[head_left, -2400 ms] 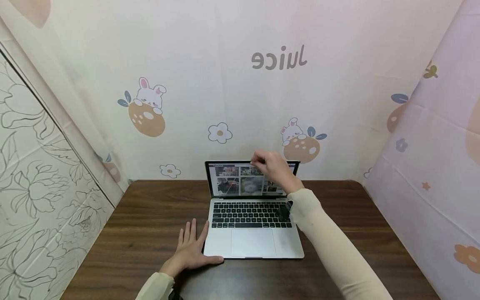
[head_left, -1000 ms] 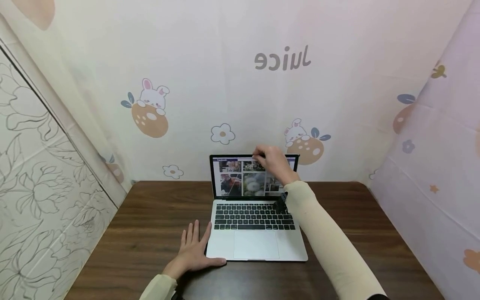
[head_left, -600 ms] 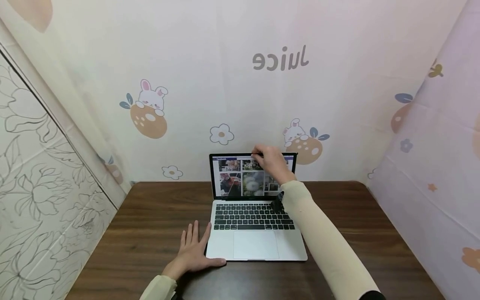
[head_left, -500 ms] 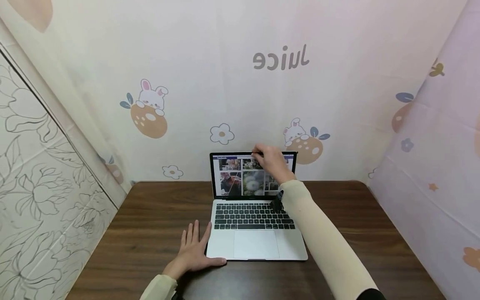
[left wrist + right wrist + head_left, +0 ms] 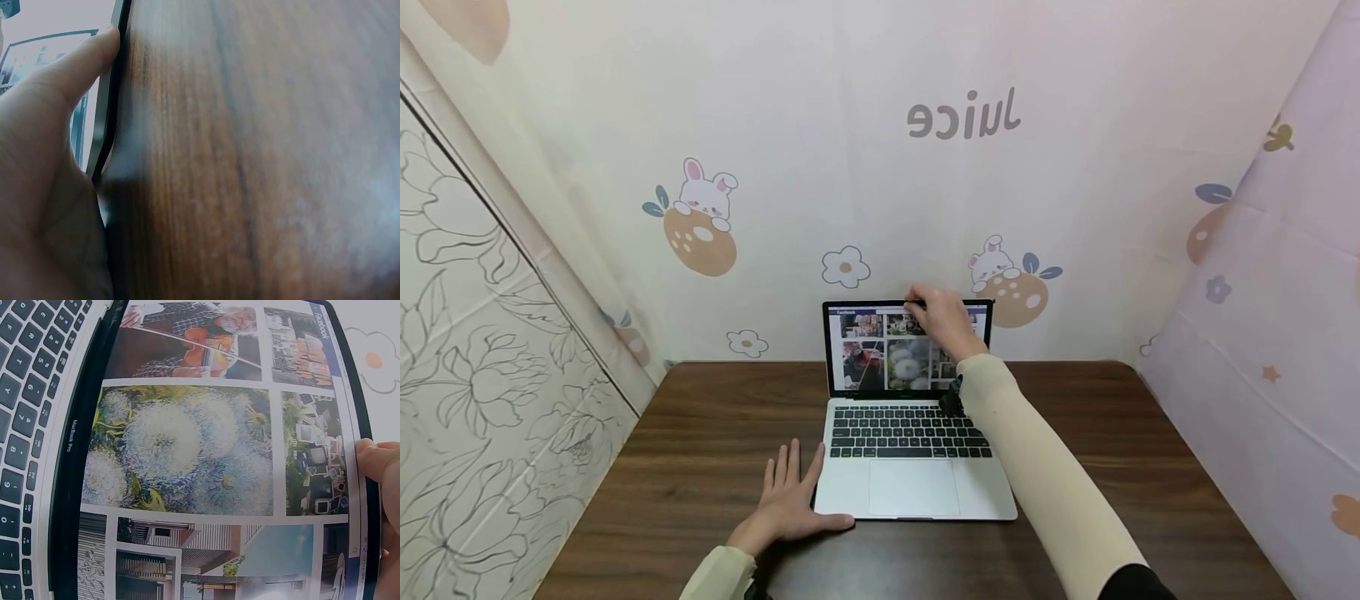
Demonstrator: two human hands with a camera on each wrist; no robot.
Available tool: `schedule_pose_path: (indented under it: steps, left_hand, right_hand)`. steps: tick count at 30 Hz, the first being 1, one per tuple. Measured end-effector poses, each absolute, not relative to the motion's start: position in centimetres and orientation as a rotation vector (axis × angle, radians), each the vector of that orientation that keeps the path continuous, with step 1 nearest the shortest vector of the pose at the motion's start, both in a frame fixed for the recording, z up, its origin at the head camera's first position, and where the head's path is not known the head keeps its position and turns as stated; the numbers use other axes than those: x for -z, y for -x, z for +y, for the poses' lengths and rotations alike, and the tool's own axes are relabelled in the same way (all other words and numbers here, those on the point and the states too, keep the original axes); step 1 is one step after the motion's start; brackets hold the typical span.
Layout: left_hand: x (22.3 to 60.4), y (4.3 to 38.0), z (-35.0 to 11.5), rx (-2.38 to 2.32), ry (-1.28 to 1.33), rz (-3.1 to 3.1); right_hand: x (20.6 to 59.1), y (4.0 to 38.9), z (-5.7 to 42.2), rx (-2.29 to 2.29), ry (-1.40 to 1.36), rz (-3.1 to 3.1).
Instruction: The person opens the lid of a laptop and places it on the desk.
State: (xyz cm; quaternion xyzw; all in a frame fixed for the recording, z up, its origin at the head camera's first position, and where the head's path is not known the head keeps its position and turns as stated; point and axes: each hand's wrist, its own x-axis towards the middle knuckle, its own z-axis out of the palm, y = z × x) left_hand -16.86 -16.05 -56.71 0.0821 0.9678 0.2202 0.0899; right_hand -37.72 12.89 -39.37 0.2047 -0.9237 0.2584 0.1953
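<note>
A silver laptop (image 5: 913, 487) stands unfolded on the wooden table, its lit screen (image 5: 861, 367) showing a page of photos. My right hand (image 5: 943, 317) pinches the top edge of the lid, with the thumb on the screen side; in the right wrist view the thumb (image 5: 375, 459) lies over the black bezel. Most of the other fingers are hidden behind the lid. My left hand (image 5: 786, 504) rests at the front left corner of the base, fingers straight and spread, the thumb along the front edge. Part of the keyboard (image 5: 895, 432) is covered by the right wrist's camera.
The dark wooden table (image 5: 722, 417) extends on both sides of the laptop. Behind it hangs a pale cloth (image 5: 790, 167) printed with rabbits, fruit and flowers. More patterned cloth bounds the left and right sides.
The lid has tilted further back, with the right hand moving up and away along with it. More of the screen faces the head view now. The left hand has stayed at the corner.
</note>
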Motion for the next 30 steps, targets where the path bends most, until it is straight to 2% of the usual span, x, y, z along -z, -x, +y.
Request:
schedule_pose_path:
  steps: [16, 30]
  left_hand:
    - [57.3, 17.4, -15.8, -0.645, -0.236, 2.885]
    - [57.9, 17.5, -16.3, -0.610, -0.240, 2.903]
  right_hand:
    - [39.3, 37.8, 13.5, -0.694, -0.593, -2.617]
    - [39.7, 35.7, 14.1, -0.439, -0.729, -2.516]
